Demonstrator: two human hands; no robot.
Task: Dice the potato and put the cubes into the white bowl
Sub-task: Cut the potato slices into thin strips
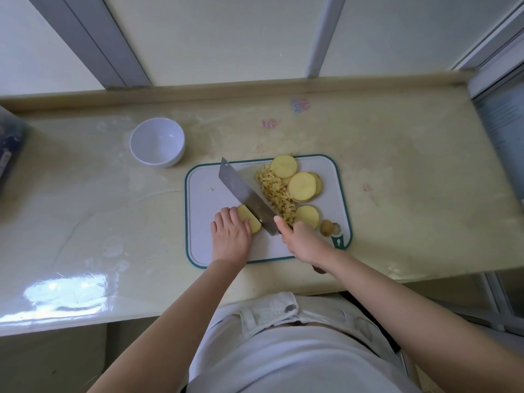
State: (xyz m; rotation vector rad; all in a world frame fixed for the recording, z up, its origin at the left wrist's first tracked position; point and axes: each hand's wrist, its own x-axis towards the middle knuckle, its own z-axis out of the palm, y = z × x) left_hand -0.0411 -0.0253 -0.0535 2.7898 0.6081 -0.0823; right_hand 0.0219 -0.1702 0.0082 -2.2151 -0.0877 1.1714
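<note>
On a white cutting board (204,194) with a green rim, my left hand (230,236) presses curled fingers down on a yellow potato slice (247,216). My right hand (302,242) grips the handle of a cleaver (243,194), whose blade stands against the right side of that slice. To the blade's right lies a heap of small potato cubes (273,191). Several round slices (300,185) lie beyond it, and a potato end piece (326,226) lies near the board's handle. The white bowl (157,141) stands empty on the counter, up and left of the board.
The pale counter (397,171) runs left to right, with a raised back ledge under a window. A dark blue object (10,146) sits at the far left edge. The counter's front edge is close to my waist.
</note>
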